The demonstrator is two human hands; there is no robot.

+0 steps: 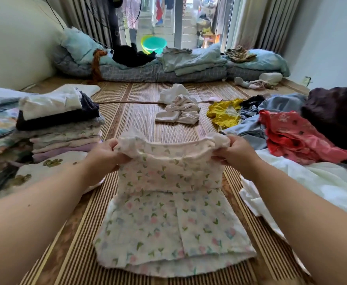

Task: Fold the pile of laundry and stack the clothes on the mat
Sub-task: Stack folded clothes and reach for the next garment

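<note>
Containers: one green plastic basin [155,44] stands at the far end by the glass door, behind the bedding; its contents cannot be made out.

Stacks and piles: a stack of folded clothes [63,128] sits on the left side of the woven mat [139,124], a white piece on top, a dark one under it, pale pieces below. The unfolded laundry pile [287,128] lies on the right: a red printed garment [293,136] on top of blue-grey cloth, a yellow garment [224,114] at its near-left edge, a dark brown item at the far right. A crumpled white garment [178,108] lies alone on the mat between stack and pile, apart from both.

Edges and open room: bare mat runs down the middle from the person to the rolled bedding [168,68] along the far wall. A white sheet [312,188] overlaps the mat's right side, near the right forearm.

Hands: both arms reach forward. The left hand [104,154] and the right hand [237,154] each pinch a bunched shoulder of the floral dress [168,202], fingers curled into the cloth, set as far apart as the bodice is wide. The bodice is lifted; the skirt lies spread flat on the mat directly before the person, its hem nearest the camera.
</note>
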